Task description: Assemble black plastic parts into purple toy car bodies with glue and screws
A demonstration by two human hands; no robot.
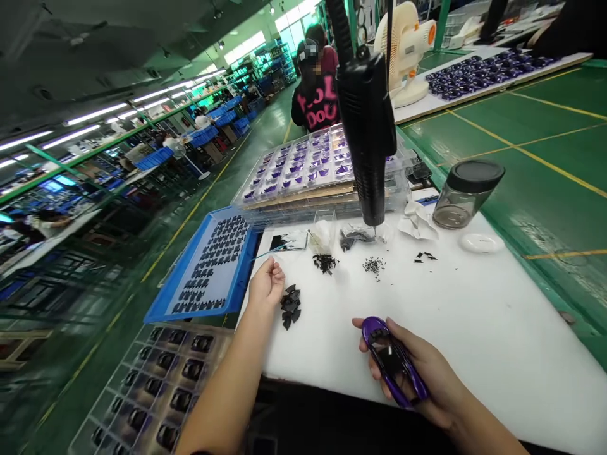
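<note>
My right hand (427, 370) is wrapped round a glossy purple plastic housing (374, 328) with a dark middle panel, tilted above the white table. My left hand (267, 284) is closed with its fingers curled in, beside a small pile of black plastic parts (291, 306). Just beyond it a thin blue stick-like tool (271, 250) crosses in front of a sheet with black pieces (294, 241); I cannot tell whether the fingers touch it. A black electric screwdriver (367, 133) hangs tip down over the table, behind a heap of tiny screws (374, 265).
At the left are a blue tray (164, 297) of dark parts and a clear compartment tray (118, 373). Stacked trays of purple parts (298, 164) stand behind. A lidded jar (467, 193), a white oval case (482, 242) and crumpled paper (417, 221) sit right. A fan (403, 50) and a person (315, 101) are beyond.
</note>
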